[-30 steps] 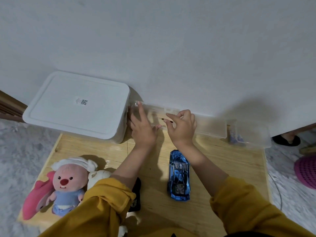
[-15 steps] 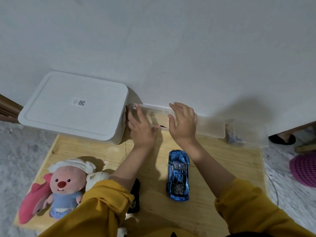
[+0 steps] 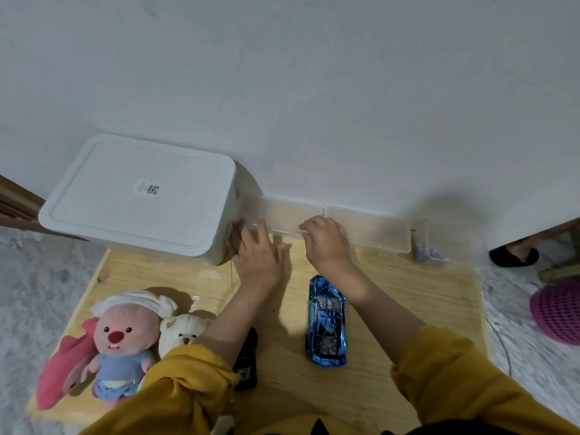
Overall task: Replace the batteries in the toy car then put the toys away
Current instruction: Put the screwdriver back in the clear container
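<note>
The blue toy car (image 3: 327, 321) is laid lengthwise just below the right hand (image 3: 326, 243), which is curled on the clear box (image 3: 345, 226); the left hand (image 3: 257, 252) is spread flat.

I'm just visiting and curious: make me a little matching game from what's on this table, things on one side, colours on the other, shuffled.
Things:
1. toy car
2. storage box
3. sleeves
4. beaver plush

Colours:
A. white
B. mustard yellow
C. pink face, blue outfit
D. shiny blue

Pairs: 1-D, 2-A, 3-B, 4-C
</note>
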`<control>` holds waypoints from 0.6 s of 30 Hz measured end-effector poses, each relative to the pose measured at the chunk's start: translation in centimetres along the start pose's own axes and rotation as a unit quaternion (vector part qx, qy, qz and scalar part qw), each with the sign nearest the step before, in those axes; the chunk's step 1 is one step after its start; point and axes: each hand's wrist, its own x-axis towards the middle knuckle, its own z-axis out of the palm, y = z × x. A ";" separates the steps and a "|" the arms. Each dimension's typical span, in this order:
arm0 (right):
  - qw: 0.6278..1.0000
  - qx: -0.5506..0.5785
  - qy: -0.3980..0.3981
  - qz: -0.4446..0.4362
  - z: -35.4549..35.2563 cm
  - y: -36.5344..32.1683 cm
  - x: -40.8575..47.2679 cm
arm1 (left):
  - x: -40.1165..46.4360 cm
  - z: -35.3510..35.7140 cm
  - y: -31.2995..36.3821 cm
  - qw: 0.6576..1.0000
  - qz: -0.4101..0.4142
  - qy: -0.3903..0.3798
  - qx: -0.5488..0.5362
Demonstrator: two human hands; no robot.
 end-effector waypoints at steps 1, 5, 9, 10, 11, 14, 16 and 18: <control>1.000 -0.010 -0.023 0.005 0.1 0.0 -0.1 | -0.1 0.0 -0.1 1.000 0.004 -0.004 0.006; 0.997 -0.029 -0.063 0.013 0.5 -0.4 -0.6 | 0.1 -0.5 -0.3 0.999 0.027 0.005 0.027; 0.996 -0.025 -0.087 0.007 -0.1 -0.7 -1.3 | 0.0 -1.1 -0.2 0.998 0.028 -0.020 0.051; 0.995 -0.021 -0.093 0.003 -0.4 -0.6 -1.4 | -0.1 -1.3 -0.1 0.998 0.025 -0.032 0.057; 0.995 -0.012 -0.104 0.002 -0.6 -0.6 -1.5 | 0.0 -1.5 0.0 0.997 0.020 -0.048 0.062; 0.988 0.020 -0.151 0.013 -1.4 -0.5 -2.6 | -0.2 -2.1 0.1 0.993 0.009 -0.105 0.060; 0.988 0.033 -0.153 0.008 -1.9 -0.6 -3.8 | -0.8 -2.5 0.1 0.993 0.003 -0.117 0.014; 0.990 0.061 -0.127 0.000 -2.4 -0.8 -5.2 | -1.8 -2.7 0.0 0.995 0.015 -0.088 -0.037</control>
